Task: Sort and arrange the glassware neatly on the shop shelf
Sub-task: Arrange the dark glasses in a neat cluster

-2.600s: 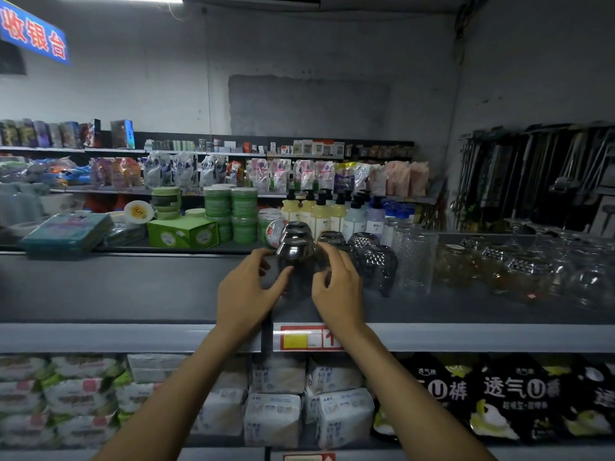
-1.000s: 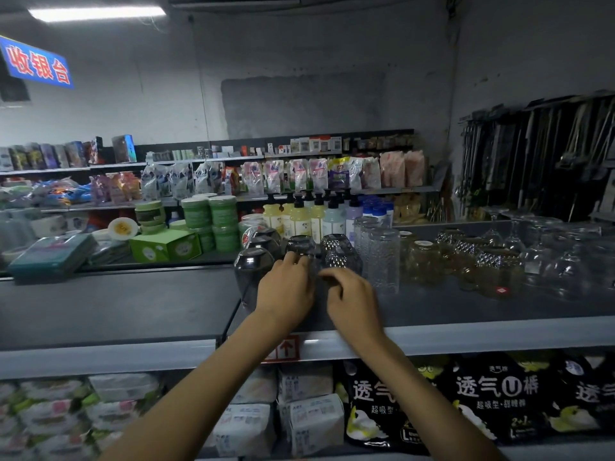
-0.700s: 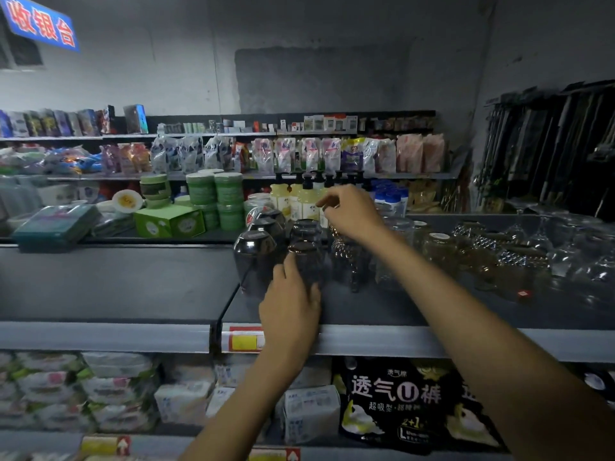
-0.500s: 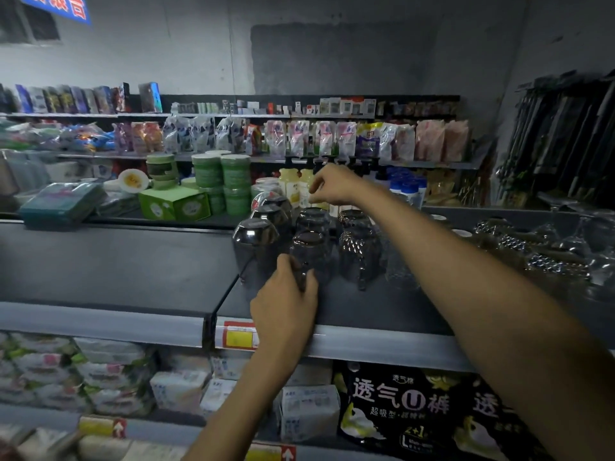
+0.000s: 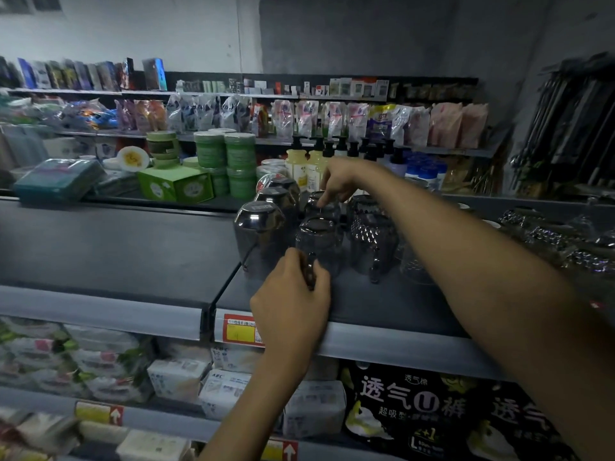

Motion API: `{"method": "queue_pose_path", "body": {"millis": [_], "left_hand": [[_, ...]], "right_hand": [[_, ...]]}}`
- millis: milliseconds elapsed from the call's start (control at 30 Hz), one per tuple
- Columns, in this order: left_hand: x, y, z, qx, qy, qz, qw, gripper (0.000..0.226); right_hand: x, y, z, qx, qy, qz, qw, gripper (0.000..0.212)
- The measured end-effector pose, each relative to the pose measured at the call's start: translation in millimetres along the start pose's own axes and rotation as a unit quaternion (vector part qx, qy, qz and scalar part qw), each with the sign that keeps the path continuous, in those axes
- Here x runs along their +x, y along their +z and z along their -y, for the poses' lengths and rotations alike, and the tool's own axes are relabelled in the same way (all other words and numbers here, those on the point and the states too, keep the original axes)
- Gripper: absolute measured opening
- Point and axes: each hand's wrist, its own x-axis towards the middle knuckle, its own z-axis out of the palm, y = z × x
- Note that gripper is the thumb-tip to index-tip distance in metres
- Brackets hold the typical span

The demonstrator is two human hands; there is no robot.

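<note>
1. Nearest, below the shelf, lie white packs (image 5: pixel 226 387) and black packs (image 5: pixel 416 410) with white lettering.
2. The shelf (image 5: pixel 382 349) is dark on top, with a pale front edge that carries a red and yellow price label (image 5: pixel 239 331).
3. The left hand (image 5: pixel 293 301) reaches over that front edge, its fingers and thumb curled round the handle of the front mug (image 5: pixel 319 241), a dark glass mug set a little back from the edge.
4. Just left of the front mug, at the shelf's left edge, stands a smooth dark glass (image 5: pixel 258 234) with two more in line behind it. Just right stands a diamond-cut mug (image 5: pixel 372 241).
5. Directly behind the front mug is the rear mug (image 5: pixel 329 211). The right hand (image 5: pixel 342 181) hangs above it, index fingertip touching its top. The other fingers are curled, and I cannot tell whether they grip anything.
6. Along the right part of the shelf stand clear glasses (image 5: pixel 545 234), blurred.
7. Beyond the shelf's back edge are pump bottles (image 5: pixel 312 168), green tins (image 5: pixel 239 161) and a green box (image 5: pixel 174 186).
</note>
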Motion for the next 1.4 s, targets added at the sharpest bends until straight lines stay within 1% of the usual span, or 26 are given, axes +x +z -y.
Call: {"method": "queue_pose_path", "body": {"millis": [133,300,667,800,900,967,1033,1100,1200,1300,1400], "left_hand": [[-0.6,1.1,1.9,-0.006,0.004,-0.008,1.000,0.022],[-0.2,2.2,3.2,-0.014,0.009,-0.011,1.000,0.022],[-2.0,-0.7,1.8,-0.024,0.018,0.004,1.000,0.025],[-1.3,-3.7,-1.8,-0.016,0.009,0.021,1.000,0.022],[-1.1,-3.3,-1.6,-0.009,0.012,0.032,0.999,0.020],[-0.7,-2.6,0.1,-0.007,0.020,0.036,0.999,0.020],[-0.2,-2.7,0.9,-0.004,0.029,0.038,0.999,0.021],[0.2,-2.9,0.6,0.001,0.043,0.034,0.999,0.022],[1.3,-3.1,-0.1,0.007,0.056,0.029,0.998,0.023],[2.0,-2.0,1.4,0.006,0.051,0.032,0.998,0.023],[1.8,-1.3,2.0,-0.001,0.041,0.022,0.999,0.023]], "right_hand": [[-0.1,-2.6,-4.6,0.006,0.001,0.009,1.000,0.051],[-1.9,-1.1,-5.5,-0.004,-0.008,0.000,1.000,0.048],[-7.1,12.7,-11.9,0.016,-0.026,-0.055,0.998,0.040],[-18.0,13.4,-11.8,-0.002,-0.042,-0.058,0.997,0.042],[-30.9,7.3,-8.7,-0.025,-0.055,-0.087,0.994,0.041],[-46.2,-2.4,-4.0,-0.025,-0.073,-0.092,0.993,0.040],[-65.6,-12.5,1.2,0.004,-0.091,-0.065,0.994,0.036],[-84.6,-19.3,4.6,0.048,-0.099,-0.014,0.994,0.032],[-101.4,-16.6,5.2,0.061,-0.098,0.035,0.993,0.032],[-106.4,-4.4,3.1,0.052,-0.085,0.046,0.994,0.039],[-105.5,5.8,0.3,0.054,-0.090,0.030,0.994,0.041]]}}
